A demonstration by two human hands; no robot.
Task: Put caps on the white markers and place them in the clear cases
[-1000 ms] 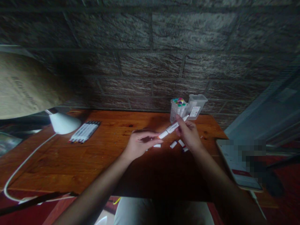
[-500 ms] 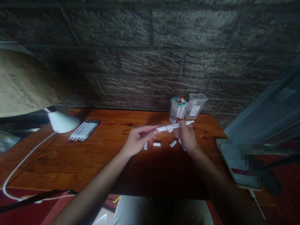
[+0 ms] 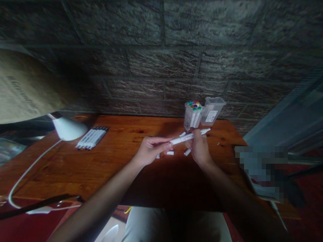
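Both hands hold one white marker (image 3: pixel 189 136) level above the wooden table (image 3: pixel 106 168). My right hand (image 3: pixel 199 149) grips its barrel. My left hand (image 3: pixel 151 149) pinches the marker's left end between thumb and fingers. Loose white caps (image 3: pixel 187 152) lie on the table just under the hands. Behind them stands a clear tub of markers with coloured tops (image 3: pixel 192 115), and beside it an empty clear tub (image 3: pixel 212 110).
A row of several markers (image 3: pixel 92 137) lies at the back left beside a white lamp head (image 3: pixel 68 127) with its cord (image 3: pixel 27 171). A brick wall closes the far side. A book or pad (image 3: pixel 262 188) lies at the right edge.
The marker has swung from tilted to nearly level, and my left hand has closed on its left end. Both hands have shifted a little toward the tubs.
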